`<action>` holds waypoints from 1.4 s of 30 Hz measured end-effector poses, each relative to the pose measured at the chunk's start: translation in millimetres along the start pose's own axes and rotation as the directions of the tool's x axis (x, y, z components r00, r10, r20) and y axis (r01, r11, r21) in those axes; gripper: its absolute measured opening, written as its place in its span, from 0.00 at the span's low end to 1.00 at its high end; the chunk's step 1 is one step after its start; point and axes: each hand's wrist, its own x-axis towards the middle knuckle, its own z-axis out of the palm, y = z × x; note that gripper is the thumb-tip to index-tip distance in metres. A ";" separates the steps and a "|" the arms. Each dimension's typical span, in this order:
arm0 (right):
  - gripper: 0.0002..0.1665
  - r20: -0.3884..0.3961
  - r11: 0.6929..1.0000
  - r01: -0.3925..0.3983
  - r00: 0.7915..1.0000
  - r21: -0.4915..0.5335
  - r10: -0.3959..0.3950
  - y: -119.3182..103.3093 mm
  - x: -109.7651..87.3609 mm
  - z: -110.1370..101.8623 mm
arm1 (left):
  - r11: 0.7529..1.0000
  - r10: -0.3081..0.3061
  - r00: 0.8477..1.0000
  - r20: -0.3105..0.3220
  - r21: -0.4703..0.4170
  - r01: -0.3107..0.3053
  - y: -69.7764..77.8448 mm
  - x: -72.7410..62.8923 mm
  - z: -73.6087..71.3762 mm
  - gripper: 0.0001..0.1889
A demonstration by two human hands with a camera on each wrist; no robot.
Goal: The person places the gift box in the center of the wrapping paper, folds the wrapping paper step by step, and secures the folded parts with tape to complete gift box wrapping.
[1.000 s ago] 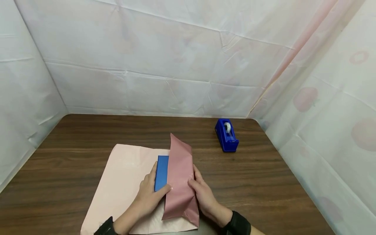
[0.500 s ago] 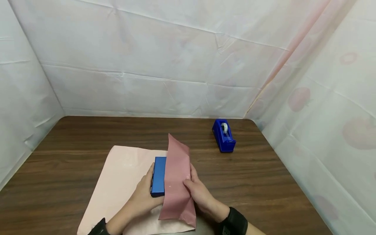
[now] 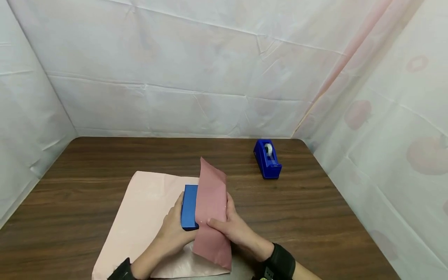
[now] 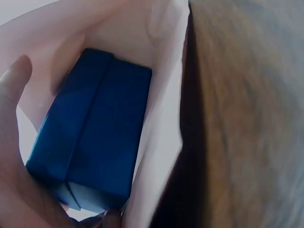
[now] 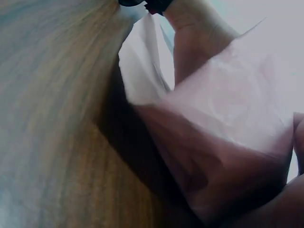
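On the wrapping paper [image 3: 143, 210], your left hand [image 3: 174, 229] grips the blue box [image 3: 189, 206] and your right hand [image 3: 235, 228] pinches the flap [image 3: 212, 194] partly covering it. You seem mid-wrap; the next move likely calls for drawing that flap snug. Beyond stands the tape dispenser [image 3: 268, 165].

Blue rectangular box [image 3: 189, 206], lengthwise seam seen from the left wrist, is held over the sheet of wrapping paper [image 3: 140, 217], pale pink inside, dusky rose outside. Box is gripped along its left side and near end by the left hand [image 3: 173, 232]; its right part is covered by the paper's raised rose flap [image 3: 211, 196]. Flap is creased, far corner pointed, pinched by the right hand [image 3: 237, 230], thumb on top. Paper's left part is spread flat.
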 end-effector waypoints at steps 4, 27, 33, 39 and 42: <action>0.64 -0.031 0.990 0.016 0.999 -0.138 -0.021 -0.9 -1.6 -4.0 | 1.000 0.020 0.998 0.057 -0.026 -0.018 -1.3 1.3 -3.2 0.68; 0.41 0.040 0.592 0.156 0.978 -0.791 -0.204 1.9 -0.6 -9.8 | 0.900 -0.406 0.901 0.153 0.238 0.366 -80.3 -26.9 -143.6 0.55; 0.42 0.066 0.559 0.154 0.982 -0.815 -0.175 0.2 -1.2 -6.9 | 0.927 -0.374 0.904 0.206 0.106 0.359 -99.7 -26.8 -145.6 0.36; 0.42 0.072 0.570 0.160 0.982 -0.806 -0.174 -1.5 1.1 -3.4 | 0.946 -0.127 0.903 0.410 -0.222 0.234 -102.7 -24.5 -157.2 0.29; 0.42 0.073 0.587 0.164 0.982 -0.793 -0.176 -1.8 2.5 -3.3 | 0.900 0.007 0.873 0.488 -0.383 0.207 -94.9 -19.1 -158.6 0.25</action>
